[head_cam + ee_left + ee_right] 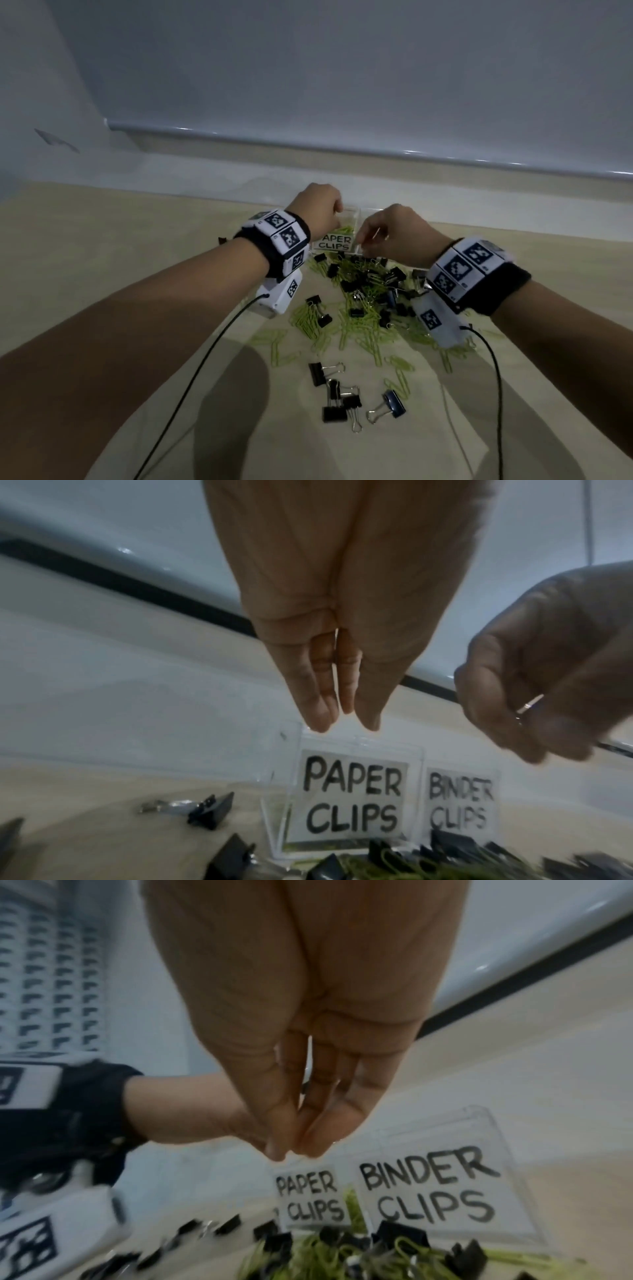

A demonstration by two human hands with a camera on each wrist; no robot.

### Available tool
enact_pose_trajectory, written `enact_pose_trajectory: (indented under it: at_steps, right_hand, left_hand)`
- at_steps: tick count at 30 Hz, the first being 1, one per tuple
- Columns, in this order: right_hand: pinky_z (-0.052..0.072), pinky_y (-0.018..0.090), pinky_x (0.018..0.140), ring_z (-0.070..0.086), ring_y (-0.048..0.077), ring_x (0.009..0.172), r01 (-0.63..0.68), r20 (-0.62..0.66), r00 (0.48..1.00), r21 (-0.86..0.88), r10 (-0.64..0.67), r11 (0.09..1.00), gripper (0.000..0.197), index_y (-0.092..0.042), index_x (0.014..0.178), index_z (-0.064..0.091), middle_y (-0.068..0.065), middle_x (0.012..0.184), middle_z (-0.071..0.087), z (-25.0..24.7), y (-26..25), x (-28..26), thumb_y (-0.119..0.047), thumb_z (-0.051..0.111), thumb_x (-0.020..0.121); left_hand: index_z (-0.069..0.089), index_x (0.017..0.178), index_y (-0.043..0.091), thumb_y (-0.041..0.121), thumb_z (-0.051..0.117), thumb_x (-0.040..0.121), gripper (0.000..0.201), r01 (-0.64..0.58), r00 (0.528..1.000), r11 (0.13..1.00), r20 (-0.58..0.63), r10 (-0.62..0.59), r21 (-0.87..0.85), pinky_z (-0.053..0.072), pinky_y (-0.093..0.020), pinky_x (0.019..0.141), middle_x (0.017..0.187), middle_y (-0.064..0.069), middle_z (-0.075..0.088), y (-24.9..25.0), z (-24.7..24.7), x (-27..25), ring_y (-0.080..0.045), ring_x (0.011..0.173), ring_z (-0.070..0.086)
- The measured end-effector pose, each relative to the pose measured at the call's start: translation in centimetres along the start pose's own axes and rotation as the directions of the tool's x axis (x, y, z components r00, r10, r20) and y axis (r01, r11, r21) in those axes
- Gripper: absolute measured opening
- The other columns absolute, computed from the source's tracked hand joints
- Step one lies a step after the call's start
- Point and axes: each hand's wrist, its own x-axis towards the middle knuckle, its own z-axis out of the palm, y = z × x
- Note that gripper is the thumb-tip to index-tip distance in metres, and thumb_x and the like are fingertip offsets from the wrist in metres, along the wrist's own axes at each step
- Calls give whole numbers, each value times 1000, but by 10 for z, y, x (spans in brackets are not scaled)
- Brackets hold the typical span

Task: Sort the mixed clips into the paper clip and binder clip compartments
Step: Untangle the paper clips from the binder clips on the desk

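Mixed clips [363, 298], black binder clips tangled with green paper clips, lie heaped on the table [102, 260] against the clear organiser [346, 799] near its far edge. Labels read PAPER CLIPS and BINDER CLIPS; contents mostly hidden behind them. Left hand [317, 205] hangs over the paper clip compartment, fingers bunched downward; grip content indiscernible. Right hand [394, 233] likewise, fingertips pinched, blurred.
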Motion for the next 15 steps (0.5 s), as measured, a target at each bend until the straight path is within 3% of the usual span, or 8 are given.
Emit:
enact_pose_trajectory:
  at_steps: [2,3,5,7,10,12,15]
  right_hand:
    - [51,16,69,63,5,70,91,208,976,-104,-68,990,20,-16,89,75,-10,78,68,6,-8,-16,-2,71,76]
    - [50,15,70,62,6,73,143,296,951,-168,-88,975,25,-18,93,75,-8,84,69,11,-10,-21,-1,68,76]
    - [44,18,70,57,8,80,243,425,898,-263,-114,934,37,-21,101,74,-6,96,68,21,-13,-27,3,60,76]
    - [40,21,72,55,12,88,315,489,862,-317,-131,895,42,-22,108,71,-4,105,62,30,-14,-30,4,57,78]
    - [44,28,76,56,22,101,362,504,853,-376,-140,853,39,-19,113,68,2,115,57,37,-15,-32,1,55,82]
    - [48,35,80,56,25,102,374,498,855,-396,-146,839,37,-17,111,68,4,114,56,39,-13,-33,1,55,82]
    - [45,33,74,55,24,97,401,497,851,-409,-168,820,31,-15,106,66,3,109,54,39,-7,-32,-1,58,80]
  left_hand:
    - [70,94,14,10,68,83,12,-86,994,996,66,86,1,49,-25,78,91,2,65,-1,-6,-22,-16,87,64]
    - [71,94,15,7,65,84,14,-117,981,993,158,115,4,48,-23,75,90,4,64,-2,-9,-35,-13,85,63]
    - [70,99,19,2,59,86,25,-163,916,986,376,140,32,49,-24,74,97,6,65,-6,-12,-60,-9,85,61]
    - [68,109,21,-3,53,86,37,-206,849,975,511,137,82,50,-25,78,105,8,61,-9,-11,-79,-8,91,59]
    - [65,117,16,-6,53,84,42,-278,807,951,570,154,138,51,-33,86,116,1,58,-15,-4,-91,-15,101,57]
    - [65,117,14,2,62,84,35,-323,807,931,564,178,168,49,-36,88,117,-3,56,-20,0,-92,-20,104,56]
    - [68,111,15,9,66,85,27,-349,812,926,539,225,140,48,-28,80,111,0,59,-26,2,-91,-17,96,59]
